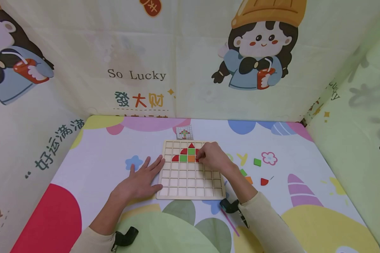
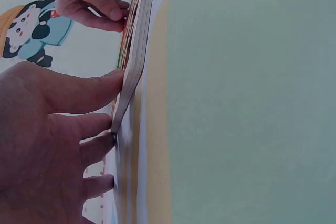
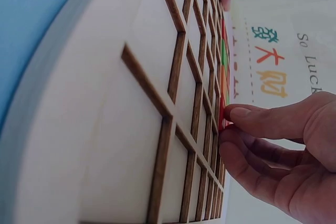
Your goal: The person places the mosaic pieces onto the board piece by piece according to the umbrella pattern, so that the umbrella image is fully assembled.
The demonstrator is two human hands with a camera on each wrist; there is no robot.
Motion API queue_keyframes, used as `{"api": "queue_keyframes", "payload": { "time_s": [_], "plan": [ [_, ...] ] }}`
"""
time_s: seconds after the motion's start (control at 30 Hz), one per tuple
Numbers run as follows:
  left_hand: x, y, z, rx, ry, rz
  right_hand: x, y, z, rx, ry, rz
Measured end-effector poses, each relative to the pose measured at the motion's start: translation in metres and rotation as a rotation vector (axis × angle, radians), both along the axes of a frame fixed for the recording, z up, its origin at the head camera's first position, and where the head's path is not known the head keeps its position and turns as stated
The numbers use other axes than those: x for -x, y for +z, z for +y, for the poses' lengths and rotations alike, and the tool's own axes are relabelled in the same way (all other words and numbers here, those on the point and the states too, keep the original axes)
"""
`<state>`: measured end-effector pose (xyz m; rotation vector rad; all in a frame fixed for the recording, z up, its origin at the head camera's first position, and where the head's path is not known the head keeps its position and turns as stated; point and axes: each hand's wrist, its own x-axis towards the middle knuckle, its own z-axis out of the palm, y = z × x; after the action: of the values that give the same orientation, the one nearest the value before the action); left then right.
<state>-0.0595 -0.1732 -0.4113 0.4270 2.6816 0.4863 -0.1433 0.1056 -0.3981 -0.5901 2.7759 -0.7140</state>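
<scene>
A wooden grid board (image 1: 177, 182) lies on the table. In its upper cells sit a red triangle tile (image 1: 191, 145), red round-edged tiles (image 1: 175, 158), green square tiles (image 1: 183, 158) and an orange square tile (image 1: 191, 158). My right hand (image 1: 213, 157) pinches a red tile (image 3: 222, 116) between thumb and fingers at the board, right of the orange one; the fingers partly hide its shape. With fingers spread and straight, my left hand (image 1: 142, 180) rests at the board's left edge, its thumb touching the rim in the left wrist view.
Behind the board lies a small pattern card (image 1: 184, 133) with a similar coloured figure. To the right are loose tiles: a green square (image 1: 257, 162), a red quarter-round (image 1: 264, 181), and another green (image 1: 243, 172) and orange tile (image 1: 248, 180) near my right forearm.
</scene>
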Motion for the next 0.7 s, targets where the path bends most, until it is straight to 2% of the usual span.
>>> {"api": "queue_keyframes", "payload": {
  "time_s": [0.7],
  "plan": [
    [0.0003,-0.0014,0.0004,0.001,0.008,-0.01,-0.0024,-0.0005,0.0079,0.037,0.044,0.035]
  ]
}}
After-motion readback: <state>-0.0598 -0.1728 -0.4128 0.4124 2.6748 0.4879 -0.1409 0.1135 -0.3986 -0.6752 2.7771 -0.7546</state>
